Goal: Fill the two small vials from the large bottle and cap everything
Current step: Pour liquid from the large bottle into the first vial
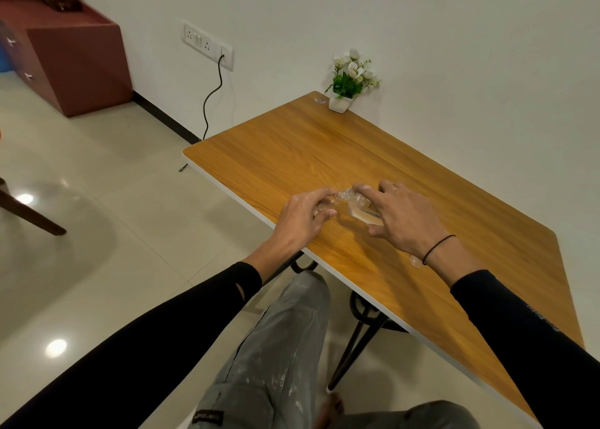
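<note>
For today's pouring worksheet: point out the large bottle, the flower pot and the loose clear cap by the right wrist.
large bottle (363, 208), head view, on its tilted glass body.
flower pot (339, 103), head view, on its white front.
clear cap (415, 261), head view, on its rounded top.

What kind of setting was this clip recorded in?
Probably a room in a home or a small office, not a lab. A wooden table stands against a white wall with a small flower pot on it, there is a wall socket with a cable, and the floor is glossy tile.

Even overhead lighting is glaring in spots on the glossy floor (97, 201); wide-angle distortion is bending edges, focus slightly soft.
</note>
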`<state>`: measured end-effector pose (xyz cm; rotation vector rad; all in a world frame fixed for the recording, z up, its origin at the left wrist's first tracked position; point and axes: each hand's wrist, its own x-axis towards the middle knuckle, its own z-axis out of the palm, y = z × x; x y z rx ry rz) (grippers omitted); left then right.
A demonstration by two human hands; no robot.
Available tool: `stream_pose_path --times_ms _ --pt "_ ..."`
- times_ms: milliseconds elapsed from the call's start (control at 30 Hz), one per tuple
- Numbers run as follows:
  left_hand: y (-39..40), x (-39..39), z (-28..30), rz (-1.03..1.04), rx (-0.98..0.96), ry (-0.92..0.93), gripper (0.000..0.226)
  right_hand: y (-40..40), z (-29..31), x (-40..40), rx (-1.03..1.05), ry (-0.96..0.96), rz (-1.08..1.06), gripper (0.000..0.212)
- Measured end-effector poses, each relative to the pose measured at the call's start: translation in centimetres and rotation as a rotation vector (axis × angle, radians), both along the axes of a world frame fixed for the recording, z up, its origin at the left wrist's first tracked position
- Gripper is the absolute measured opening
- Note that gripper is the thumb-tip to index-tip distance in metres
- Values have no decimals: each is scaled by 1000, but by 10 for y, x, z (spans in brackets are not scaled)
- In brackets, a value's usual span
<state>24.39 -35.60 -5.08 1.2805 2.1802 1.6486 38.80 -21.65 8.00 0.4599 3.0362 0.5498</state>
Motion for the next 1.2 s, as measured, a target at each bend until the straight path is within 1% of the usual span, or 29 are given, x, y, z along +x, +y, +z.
stream_pose_path --times_ms 367,1000,1200 --pt "-1 1 1 2 14 -4 41 -1 4 -1 2 -9 8 84" --pt "2 0 -3 -15 5 -32 46 -1 4 -2 7 -14 13 83" --pt "0 0 -1 -11 17 -47 49 -1 4 -3 10 -13 8 85"
